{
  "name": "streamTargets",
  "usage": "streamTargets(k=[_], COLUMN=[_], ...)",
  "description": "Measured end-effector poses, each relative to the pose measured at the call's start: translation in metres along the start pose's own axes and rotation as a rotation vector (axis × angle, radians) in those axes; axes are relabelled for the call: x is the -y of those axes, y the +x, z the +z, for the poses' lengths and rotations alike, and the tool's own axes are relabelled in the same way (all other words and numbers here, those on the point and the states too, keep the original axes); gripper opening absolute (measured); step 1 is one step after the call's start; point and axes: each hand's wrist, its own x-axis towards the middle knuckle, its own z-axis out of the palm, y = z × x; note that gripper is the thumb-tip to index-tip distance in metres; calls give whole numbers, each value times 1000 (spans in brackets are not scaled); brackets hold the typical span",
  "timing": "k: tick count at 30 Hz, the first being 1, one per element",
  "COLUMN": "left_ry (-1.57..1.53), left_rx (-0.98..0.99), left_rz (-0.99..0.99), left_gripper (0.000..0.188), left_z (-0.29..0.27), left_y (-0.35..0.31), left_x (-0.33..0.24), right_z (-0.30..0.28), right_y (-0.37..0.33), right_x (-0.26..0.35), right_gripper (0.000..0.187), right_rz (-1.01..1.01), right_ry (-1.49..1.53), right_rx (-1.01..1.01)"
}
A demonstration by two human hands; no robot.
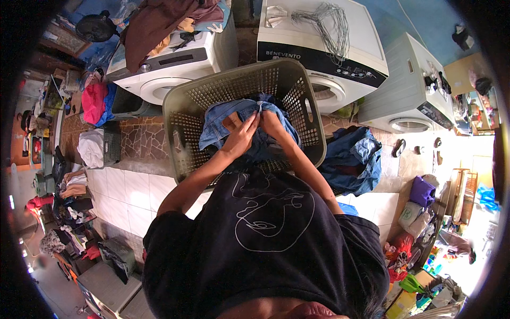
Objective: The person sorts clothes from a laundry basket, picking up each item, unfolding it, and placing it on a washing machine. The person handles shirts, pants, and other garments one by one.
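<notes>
Blue denim jeans [215,125] with a brown patch lie bunched over a large olive-green perforated laundry basket [183,151]. My left hand [241,139] is on the denim near the middle, its fingers pressed together and their tips at the fabric's upper edge. Beside it, almost touching, my right hand [272,125] has its fingers curled onto the same edge. The fingertips meet around a small part of the jeans, and what exactly lies between them is too small to tell. More dark cloth shows beneath the jeans inside the basket.
Behind the basket stand white front-loading washing machines, one with clothes heaped on top [164,26], another with wire hangers [332,32]. A heap of blue denim [353,159] lies right of the basket. Smaller baskets with a white cloth [91,149] and pink cloth [94,98] stand left.
</notes>
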Motion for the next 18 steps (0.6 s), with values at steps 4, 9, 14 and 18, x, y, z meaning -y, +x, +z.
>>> streamTargets(k=[4, 9, 14, 18], left_ry=[-62, 35, -372, -21], left_rx=[-183, 387, 380, 84], left_rz=[-83, -76, -422, -90], left_gripper=[50, 72, 45, 31], left_z=[-9, -8, -16, -30], left_y=[18, 46, 56, 61], left_x=[20, 53, 54, 47], right_z=[-50, -84, -89, -73], right_y=[-19, -33, -58, -75], right_x=[-2, 3, 14, 21], right_gripper=[26, 21, 19, 57], right_rz=[256, 240, 232, 555], right_ry=[684, 574, 397, 210], right_rx=[-132, -37, -563, -596])
